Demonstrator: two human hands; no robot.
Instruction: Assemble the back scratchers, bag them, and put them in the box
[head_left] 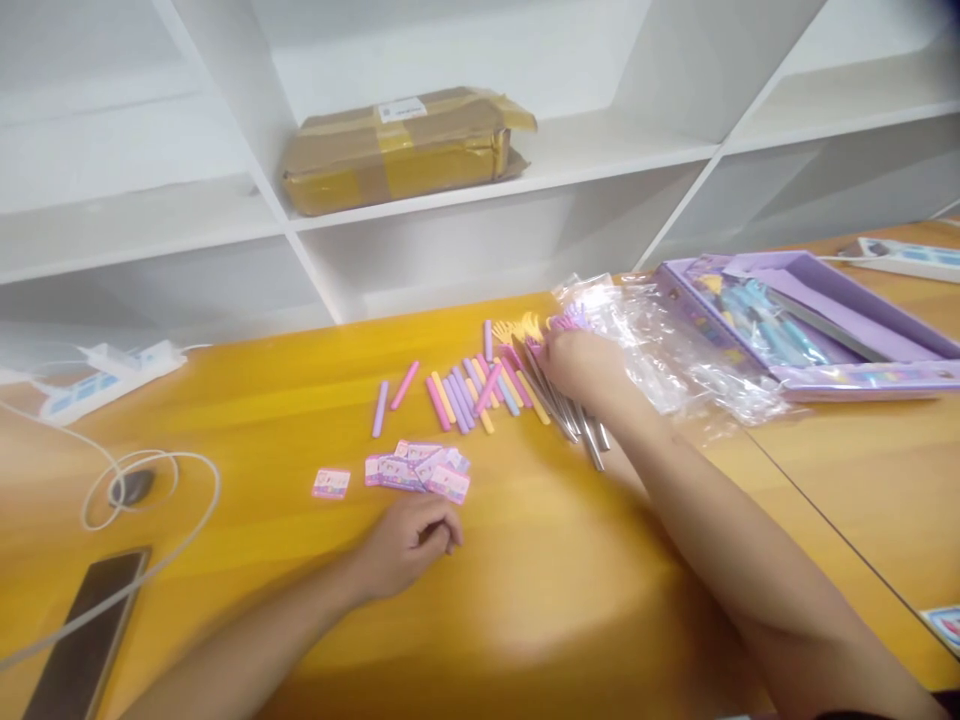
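Note:
My right hand is closed around the upper part of several silver metal sticks, whose lower ends fan out on the table. Yellow, pink and purple hand-shaped ends show beside its fingers; they look like small back scratchers. Just left of it lies a row of pink, purple, yellow and blue plastic tubes. My left hand rests on the table with fingers curled and nothing visible in them. Right above it is a loose pile of small printed cards, with a single card apart to the left.
Clear plastic bags lie right of the sticks, against an open purple box holding blue items. A taped cardboard parcel sits on the white shelf. Power strips, cables and a dark phone-like slab are at left.

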